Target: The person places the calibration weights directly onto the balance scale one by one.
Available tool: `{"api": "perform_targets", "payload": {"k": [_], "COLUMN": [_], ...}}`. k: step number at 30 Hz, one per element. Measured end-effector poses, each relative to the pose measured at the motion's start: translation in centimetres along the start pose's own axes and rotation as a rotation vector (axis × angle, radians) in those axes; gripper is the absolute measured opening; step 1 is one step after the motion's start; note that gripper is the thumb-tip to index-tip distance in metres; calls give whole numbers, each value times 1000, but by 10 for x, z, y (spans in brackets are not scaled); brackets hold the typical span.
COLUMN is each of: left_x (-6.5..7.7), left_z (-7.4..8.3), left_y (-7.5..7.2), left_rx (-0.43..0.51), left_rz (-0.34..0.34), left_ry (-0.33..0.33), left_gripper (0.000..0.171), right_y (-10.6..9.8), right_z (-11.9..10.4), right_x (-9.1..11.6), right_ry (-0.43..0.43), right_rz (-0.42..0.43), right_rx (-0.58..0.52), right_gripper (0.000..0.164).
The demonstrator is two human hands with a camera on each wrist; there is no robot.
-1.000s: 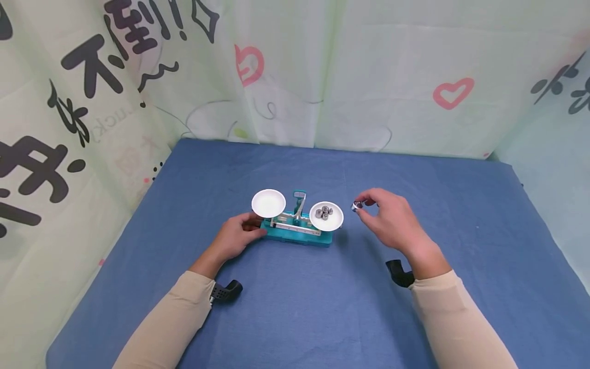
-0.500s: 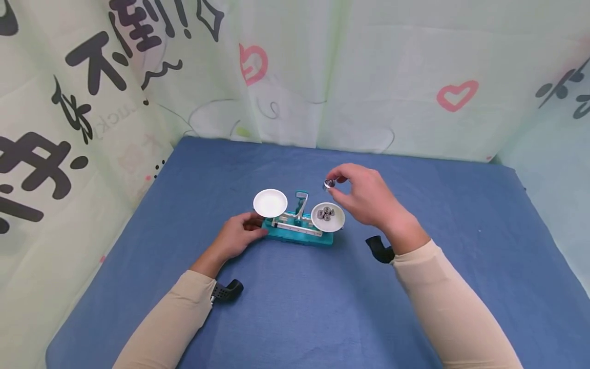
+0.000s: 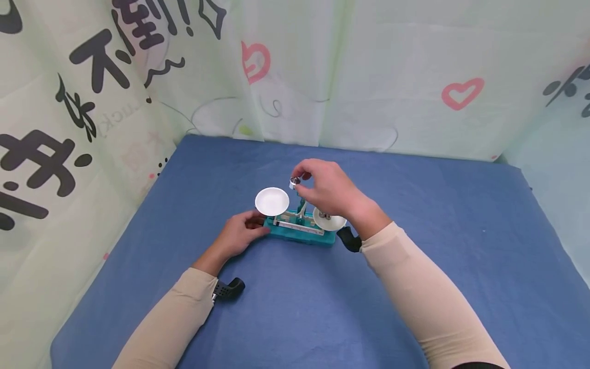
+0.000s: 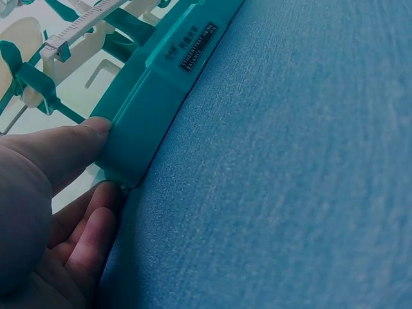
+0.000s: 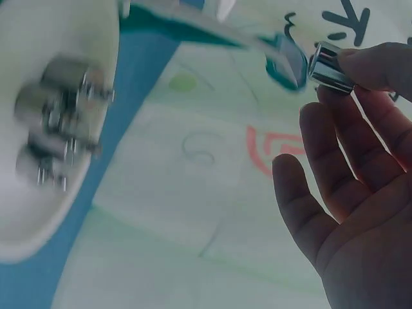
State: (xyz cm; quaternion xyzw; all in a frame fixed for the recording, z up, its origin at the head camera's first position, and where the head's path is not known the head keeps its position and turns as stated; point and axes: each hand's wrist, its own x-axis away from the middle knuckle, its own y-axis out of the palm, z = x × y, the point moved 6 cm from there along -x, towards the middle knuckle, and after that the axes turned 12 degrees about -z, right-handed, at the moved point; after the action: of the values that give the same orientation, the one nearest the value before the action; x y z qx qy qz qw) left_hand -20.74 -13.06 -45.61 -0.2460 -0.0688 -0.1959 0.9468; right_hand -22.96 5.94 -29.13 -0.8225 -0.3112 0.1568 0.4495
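Observation:
A small teal balance scale stands on the blue cloth, its two white pans raised. The left hand grips the left end of its base; in the left wrist view the thumb presses on the edge and the other fingers lie curled beside the corner. Above the scale's middle, the right hand pinches a shiny metal cylinder weight between thumb and fingertips. Several smaller metal weights sit in the right pan, partly hidden by the right hand in the head view. Nothing is seen in the left pan.
A blue cloth covers the table. Pale curtains with dark characters and pink hearts hang behind and at the sides. Black wrist mounts are worn on both forearms.
The right hand has carried the metal weight leftward from beside the right pan, over that pan, to above the scale's middle. The left hand keeps its grip on the base.

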Motion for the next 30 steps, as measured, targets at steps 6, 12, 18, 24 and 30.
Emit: {"api": "perform_targets", "payload": {"k": [6,12,18,24,30], "left_x": [-1,1,2,1,1], "left_z": [1,3,2,1,1], "left_y": [0,-1,0,0,0], "left_rx": [11,16,8,7,7], "left_rz": [-13,-15,-10,-6,-5], "left_ry": [13,17,16,13,8], "left_gripper": [39,39,39,39,40], "right_y": [14,26,35,38,40], "right_z": [-5,-7,-8,-8,-8], "right_x": [-15,-26,-34,-40,-44], "right_ry": [4,26,44,45,63], "right_rz": [-47,-95,-129,-139,-164], "right_rx": [-13,-17,15,61,94], "right_gripper": [15,14,16,16,16]}}
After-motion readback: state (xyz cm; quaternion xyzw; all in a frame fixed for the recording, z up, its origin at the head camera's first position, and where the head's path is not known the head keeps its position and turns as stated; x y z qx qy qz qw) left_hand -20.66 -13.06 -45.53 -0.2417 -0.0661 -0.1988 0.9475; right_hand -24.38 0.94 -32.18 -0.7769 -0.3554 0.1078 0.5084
